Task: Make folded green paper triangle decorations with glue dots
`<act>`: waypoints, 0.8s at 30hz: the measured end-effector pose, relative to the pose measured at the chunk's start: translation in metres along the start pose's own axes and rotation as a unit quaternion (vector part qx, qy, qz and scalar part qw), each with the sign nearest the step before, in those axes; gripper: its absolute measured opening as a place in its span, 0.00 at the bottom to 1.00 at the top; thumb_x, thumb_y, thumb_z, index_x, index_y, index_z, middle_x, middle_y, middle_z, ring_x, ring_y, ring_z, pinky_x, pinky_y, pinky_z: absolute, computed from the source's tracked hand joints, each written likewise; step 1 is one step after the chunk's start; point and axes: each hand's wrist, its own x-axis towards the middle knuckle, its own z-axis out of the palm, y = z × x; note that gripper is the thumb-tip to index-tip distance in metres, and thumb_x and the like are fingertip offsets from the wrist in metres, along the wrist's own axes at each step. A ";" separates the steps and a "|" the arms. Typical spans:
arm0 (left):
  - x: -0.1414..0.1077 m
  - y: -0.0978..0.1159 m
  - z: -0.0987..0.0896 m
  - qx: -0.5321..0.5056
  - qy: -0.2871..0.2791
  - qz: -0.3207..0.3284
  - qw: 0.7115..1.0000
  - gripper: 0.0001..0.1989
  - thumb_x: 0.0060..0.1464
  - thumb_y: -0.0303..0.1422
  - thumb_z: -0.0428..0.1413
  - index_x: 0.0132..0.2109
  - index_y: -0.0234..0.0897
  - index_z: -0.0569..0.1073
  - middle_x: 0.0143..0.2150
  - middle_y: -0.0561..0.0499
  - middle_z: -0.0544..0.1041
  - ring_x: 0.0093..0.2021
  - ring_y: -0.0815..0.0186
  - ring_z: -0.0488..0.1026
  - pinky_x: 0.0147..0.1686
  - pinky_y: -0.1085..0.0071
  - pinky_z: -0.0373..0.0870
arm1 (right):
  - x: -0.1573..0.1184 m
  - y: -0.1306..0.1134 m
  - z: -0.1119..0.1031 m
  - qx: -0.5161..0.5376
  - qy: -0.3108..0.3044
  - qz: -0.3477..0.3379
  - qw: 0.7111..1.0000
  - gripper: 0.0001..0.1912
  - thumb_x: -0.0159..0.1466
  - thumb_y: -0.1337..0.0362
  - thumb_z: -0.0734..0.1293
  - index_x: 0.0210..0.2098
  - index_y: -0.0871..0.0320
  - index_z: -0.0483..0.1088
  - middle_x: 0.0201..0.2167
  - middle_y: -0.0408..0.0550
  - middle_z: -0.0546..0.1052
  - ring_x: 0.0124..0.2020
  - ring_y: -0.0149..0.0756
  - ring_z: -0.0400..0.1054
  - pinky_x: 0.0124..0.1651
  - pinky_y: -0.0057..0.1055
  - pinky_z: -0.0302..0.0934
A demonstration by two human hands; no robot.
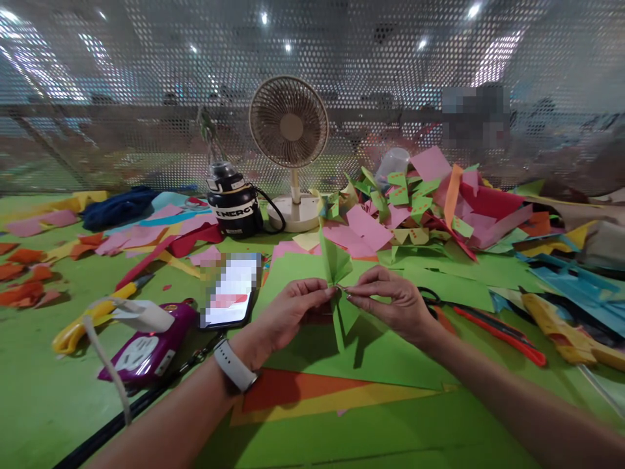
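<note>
The person's left hand pinches a folded green paper piece between thumb and fingers at its narrow middle, the paper fanning out above the grip and hanging in a thin strip below it. The right hand comes to the same spot from the other side, its thumb and fingertips closed on something small and thin beside the pinch, too small to make out. A light watch band circles the left wrist. Beneath both hands lie green sheets, with an orange sheet and a yellow sheet showing at their near edge. Just left of the left hand a lit phone lies on the green table, partly blurred; farther left are a purple device with a white plug on it and a yellow-handled tool. Beyond the left hand stand a dark bottle marked ENERGY and a small fan, in front of a perforated screen. Beyond the right hand spreads a heap of cut paper in pink, green, orange and red. To the right of the right hand lie a red cutter and, farther right, a yellow tool.
</note>
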 end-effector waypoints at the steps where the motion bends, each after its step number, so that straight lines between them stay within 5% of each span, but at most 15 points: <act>1: 0.000 0.000 0.000 0.000 0.000 -0.004 1.000 0.16 0.36 0.37 0.72 0.27 0.34 0.75 0.23 0.56 0.73 0.25 0.73 0.68 0.30 0.74 0.68 | 0.000 0.000 0.000 0.000 -0.003 0.001 1.000 0.09 0.57 0.66 0.73 0.37 0.47 0.81 0.31 0.45 0.76 0.33 0.31 0.70 0.36 0.29 0.69; 12: -0.001 0.002 0.003 0.008 -0.013 -0.018 1.000 0.15 0.36 0.36 0.72 0.25 0.34 0.75 0.23 0.55 0.74 0.23 0.73 0.68 0.27 0.75 0.66 | 0.002 0.004 -0.007 0.011 -0.072 0.003 0.997 0.08 0.59 0.66 0.72 0.38 0.50 0.80 0.32 0.46 0.75 0.33 0.30 0.71 0.37 0.29 0.68; 24: -0.002 0.002 0.004 0.031 -0.008 -0.013 0.999 0.15 0.36 0.37 0.71 0.23 0.34 0.74 0.20 0.57 0.71 0.21 0.75 0.63 0.23 0.77 0.60 | 0.002 0.001 -0.013 0.100 -0.137 0.109 0.979 0.07 0.58 0.62 0.72 0.37 0.50 0.81 0.34 0.45 0.72 0.36 0.31 0.67 0.41 0.32 0.64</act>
